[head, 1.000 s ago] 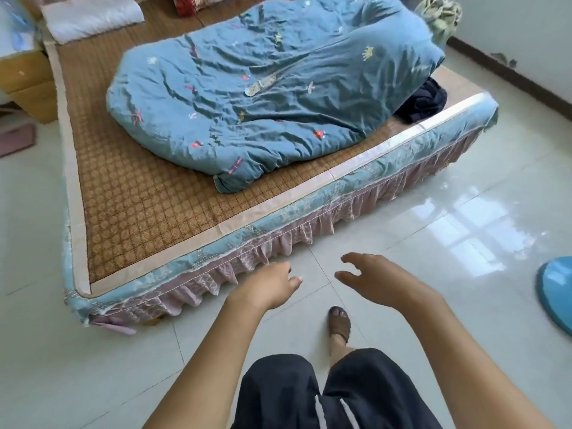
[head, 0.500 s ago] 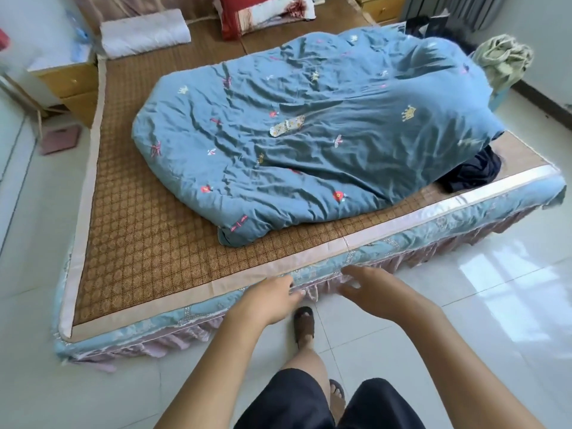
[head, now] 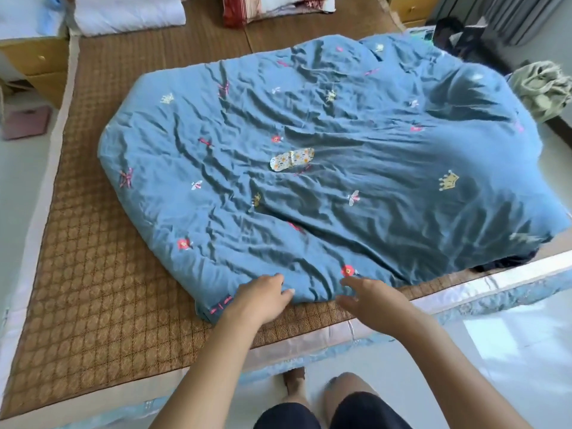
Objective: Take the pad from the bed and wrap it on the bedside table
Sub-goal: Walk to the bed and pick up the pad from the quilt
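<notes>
A small oblong pad (head: 292,159) with a flowery print lies in the middle of a crumpled blue quilt (head: 356,193) on the bed (head: 102,292). My left hand (head: 263,297) rests at the quilt's near edge, fingers loosely curled, nothing in it. Just to its right, my right hand (head: 370,297) hovers over the same edge with fingers spread and empty. Both hands are well short of the pad. A wooden bedside table (head: 37,61) stands at the far left beside the bed's head.
A woven brown mat covers the bed. White and red pillows (head: 130,13) lie at the head. A pink scale (head: 24,122) sits on the floor at left, and a greenish cloth heap (head: 544,88) lies at right. Glossy white tiles surround the bed.
I have stepped up to the bed. Both hands moved forward from above the floor, past the bed's edge, onto the near edge of the blue quilt.
</notes>
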The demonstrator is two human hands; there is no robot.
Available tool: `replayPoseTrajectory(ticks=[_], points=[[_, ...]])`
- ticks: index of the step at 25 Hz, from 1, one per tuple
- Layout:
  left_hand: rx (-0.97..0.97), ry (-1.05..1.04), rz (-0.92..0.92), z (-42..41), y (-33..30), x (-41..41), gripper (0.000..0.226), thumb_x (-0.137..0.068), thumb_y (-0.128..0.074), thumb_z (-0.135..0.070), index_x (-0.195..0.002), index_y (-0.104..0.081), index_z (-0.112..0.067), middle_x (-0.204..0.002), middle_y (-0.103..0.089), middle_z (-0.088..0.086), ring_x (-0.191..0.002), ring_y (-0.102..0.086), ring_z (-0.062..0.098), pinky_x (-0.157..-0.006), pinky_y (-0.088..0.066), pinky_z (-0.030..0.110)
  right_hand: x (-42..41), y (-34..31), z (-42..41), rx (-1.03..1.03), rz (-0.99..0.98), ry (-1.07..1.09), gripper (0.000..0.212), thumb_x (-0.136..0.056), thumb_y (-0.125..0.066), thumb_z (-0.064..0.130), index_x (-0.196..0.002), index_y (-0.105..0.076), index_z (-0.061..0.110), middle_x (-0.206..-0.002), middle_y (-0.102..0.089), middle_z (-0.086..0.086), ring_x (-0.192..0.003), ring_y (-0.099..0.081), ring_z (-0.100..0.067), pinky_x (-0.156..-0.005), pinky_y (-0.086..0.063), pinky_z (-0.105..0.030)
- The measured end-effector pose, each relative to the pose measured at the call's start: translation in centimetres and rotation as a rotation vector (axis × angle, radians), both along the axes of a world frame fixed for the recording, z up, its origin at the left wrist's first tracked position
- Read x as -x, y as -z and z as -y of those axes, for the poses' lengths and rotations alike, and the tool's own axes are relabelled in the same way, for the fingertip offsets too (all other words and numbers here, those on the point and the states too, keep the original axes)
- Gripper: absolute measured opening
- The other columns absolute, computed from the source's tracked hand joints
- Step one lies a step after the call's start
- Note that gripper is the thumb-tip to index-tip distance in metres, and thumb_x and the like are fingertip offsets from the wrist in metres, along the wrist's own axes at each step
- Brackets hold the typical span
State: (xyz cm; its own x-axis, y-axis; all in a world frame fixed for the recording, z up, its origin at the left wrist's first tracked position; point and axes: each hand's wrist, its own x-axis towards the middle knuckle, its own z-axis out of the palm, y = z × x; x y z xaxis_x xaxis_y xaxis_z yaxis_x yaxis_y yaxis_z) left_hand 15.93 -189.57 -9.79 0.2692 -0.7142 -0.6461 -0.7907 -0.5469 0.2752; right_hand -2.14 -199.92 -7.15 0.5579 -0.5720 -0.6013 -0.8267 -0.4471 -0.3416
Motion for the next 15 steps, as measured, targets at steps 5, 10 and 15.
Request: replayPoseTrajectory(ticks=[5,10,15], points=[[0.008,-0.054,-0.05,9.1,4.8,-4.9,0.043,-0.097,-0.034,-0.042,-0.121,-0.048,-0.009,-0.128,-0.055,0.013,-0.112,-0.055,0.03,-0.091,-0.045,0.042,-5.2,2.8,9.6,-0.006,-0.007,-0.102,0.044,-0.093,-0.044,0.043,-0.132,-0.043,0.023,-0.132,-0.055,-0.006,-0.117,-0.054,-0.023,-0.087,-0.044,-0.031],[0.162,-0.094,0.187,18.7,15.3,-9.8,0.061,-0.094,-0.037,-0.046,-0.147,-0.027,-0.017,-0.152,-0.032,0.014,-0.139,-0.033,0.027,-0.114,-0.025,0.042,-12.3,9.6,19.9,0.073,0.043,-0.227,0.042,-0.096,-0.04,0.037,-0.136,-0.039,0.027,-0.134,-0.05,-0.002,-0.123,-0.047,-0.023,-0.097,-0.044,-0.035],[0.306,-0.1,0.183,21.2,29.1,-10.9,0.067,-0.07,-0.065,-0.053,-0.127,-0.061,-0.018,-0.135,-0.059,0.013,-0.125,-0.055,0.028,-0.112,-0.026,0.046,-22.3,20.0,28.5,0.204,0.107,-0.379,0.041,-0.095,-0.041,0.031,-0.136,-0.039,0.025,-0.139,-0.044,0.001,-0.13,-0.039,-0.021,-0.103,-0.039,-0.036]])
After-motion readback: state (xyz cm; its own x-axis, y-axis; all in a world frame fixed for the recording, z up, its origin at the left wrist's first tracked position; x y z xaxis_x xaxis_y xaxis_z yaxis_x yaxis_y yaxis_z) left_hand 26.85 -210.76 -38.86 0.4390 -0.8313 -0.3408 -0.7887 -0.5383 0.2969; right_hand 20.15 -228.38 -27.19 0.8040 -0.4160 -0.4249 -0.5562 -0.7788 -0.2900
